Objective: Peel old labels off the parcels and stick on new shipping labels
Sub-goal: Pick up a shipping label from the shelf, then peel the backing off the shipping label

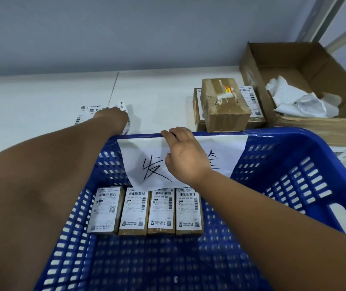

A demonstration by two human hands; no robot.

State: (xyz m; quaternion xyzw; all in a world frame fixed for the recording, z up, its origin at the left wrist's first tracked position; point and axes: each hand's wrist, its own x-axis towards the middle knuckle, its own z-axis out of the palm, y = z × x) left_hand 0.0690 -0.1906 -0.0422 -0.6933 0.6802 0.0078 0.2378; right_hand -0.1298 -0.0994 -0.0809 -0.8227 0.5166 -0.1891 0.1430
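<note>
Where the white worktop runs beyond the blue basket, reaches out with the left hand, fingers curled round one crumpled shipping label, beside flat label sheets too overlapped to count. Grips the basket's far rim with the right hand, fingers hooked over it, above one handwritten paper sign. Inside, four labelled parcels in one row. Behind the rim, one taped brown box stacked on two lower parcels. At right, one open carton holding crumpled white paper.
</note>
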